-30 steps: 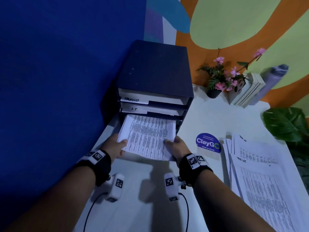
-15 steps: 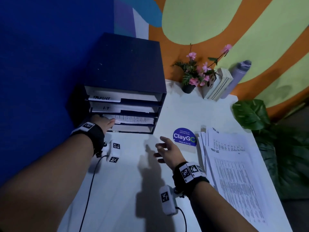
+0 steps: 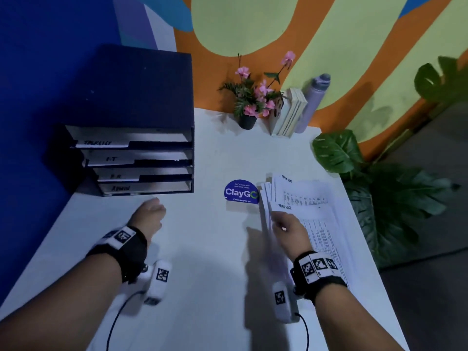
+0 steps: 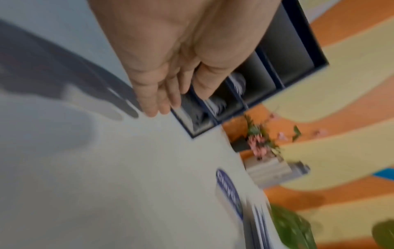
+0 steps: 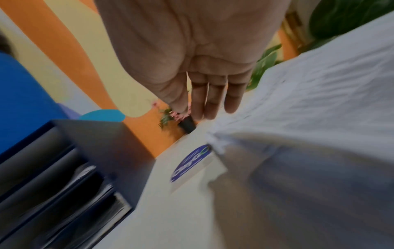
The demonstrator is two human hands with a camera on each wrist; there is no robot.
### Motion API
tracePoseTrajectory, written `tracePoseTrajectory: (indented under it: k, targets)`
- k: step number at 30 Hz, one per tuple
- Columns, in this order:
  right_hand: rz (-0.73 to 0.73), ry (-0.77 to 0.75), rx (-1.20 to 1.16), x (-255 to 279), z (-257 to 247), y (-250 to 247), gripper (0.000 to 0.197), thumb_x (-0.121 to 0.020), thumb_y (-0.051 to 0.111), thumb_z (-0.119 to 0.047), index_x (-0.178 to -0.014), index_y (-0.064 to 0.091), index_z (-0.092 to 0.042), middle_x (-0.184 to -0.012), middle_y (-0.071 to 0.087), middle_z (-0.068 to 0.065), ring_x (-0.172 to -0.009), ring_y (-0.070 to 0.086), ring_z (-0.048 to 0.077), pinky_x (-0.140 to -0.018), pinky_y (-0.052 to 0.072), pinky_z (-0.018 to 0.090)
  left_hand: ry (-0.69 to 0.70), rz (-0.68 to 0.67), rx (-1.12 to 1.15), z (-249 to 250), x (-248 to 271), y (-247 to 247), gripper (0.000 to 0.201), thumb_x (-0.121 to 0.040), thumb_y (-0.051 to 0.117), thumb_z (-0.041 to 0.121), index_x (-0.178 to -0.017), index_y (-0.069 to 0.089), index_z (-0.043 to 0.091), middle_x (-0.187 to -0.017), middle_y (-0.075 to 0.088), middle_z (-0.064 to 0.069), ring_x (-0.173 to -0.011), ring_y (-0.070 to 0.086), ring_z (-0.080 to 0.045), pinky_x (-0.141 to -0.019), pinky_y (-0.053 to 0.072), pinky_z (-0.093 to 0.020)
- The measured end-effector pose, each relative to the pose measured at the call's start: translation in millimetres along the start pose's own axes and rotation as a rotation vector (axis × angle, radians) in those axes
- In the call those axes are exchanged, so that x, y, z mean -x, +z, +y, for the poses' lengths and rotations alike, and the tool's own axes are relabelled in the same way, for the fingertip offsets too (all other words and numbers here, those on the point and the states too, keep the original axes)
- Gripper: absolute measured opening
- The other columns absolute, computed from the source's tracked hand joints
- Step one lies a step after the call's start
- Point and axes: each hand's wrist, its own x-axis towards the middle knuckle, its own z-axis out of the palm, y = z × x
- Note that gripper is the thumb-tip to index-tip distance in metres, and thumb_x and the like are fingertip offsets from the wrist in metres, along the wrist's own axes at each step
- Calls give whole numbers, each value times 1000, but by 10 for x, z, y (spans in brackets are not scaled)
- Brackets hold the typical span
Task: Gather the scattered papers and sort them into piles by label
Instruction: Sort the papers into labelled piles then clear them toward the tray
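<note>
Rightward, right hand [image 3: 287, 228] lies flat-fingered on paper stack's [image 3: 319, 224] edge; left hand [image 3: 149, 215] hangs relaxed.

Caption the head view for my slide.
Right hand reaches the paper stack; left hand hovers before the labelled trays.

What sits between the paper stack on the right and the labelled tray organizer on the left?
Only the blue ClayGo sign stands on the table just left of the paper stack. Otherwise the way to the tray organizer shows nothing.
</note>
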Motion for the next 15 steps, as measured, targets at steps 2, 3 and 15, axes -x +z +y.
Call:
tracePoseTrajectory:
  k: [2, 3, 15]
  targets:
    - [87, 28, 107, -32, 282, -307, 35, -94, 53, -7, -127, 61, -12, -126, 56, 8, -115, 55, 23, -100, 40, 26, -80, -121, -55, -300, 204, 272, 43, -98, 49, 15, -141, 41, 17, -132, 50, -6, -119, 50, -26, -94, 38, -29]
    - [128, 40, 163, -57, 435, -440, 37, -94, 53, -8, -130, 59, -12, -131, 53, 11, -118, 53, 28, -103, 40, 32, -90, -140, -100, -399, 306, 421, 45, -99, 48, 18, -143, 39, 16, -138, 48, -8, -122, 49, -26, -96, 37, -28]
    - [-27, 411, 364, -352, 1526, -976, 72, -97, 49, -24, -154, 7, -9, -162, 8, 11, -147, 17, 32, -119, 21, 44, -137, -315, -339, -546, 694, 1785, 49, -99, 46, 26, -146, 36, 15, -147, 41, -9, -123, 47, -24, -92, 36, -22]
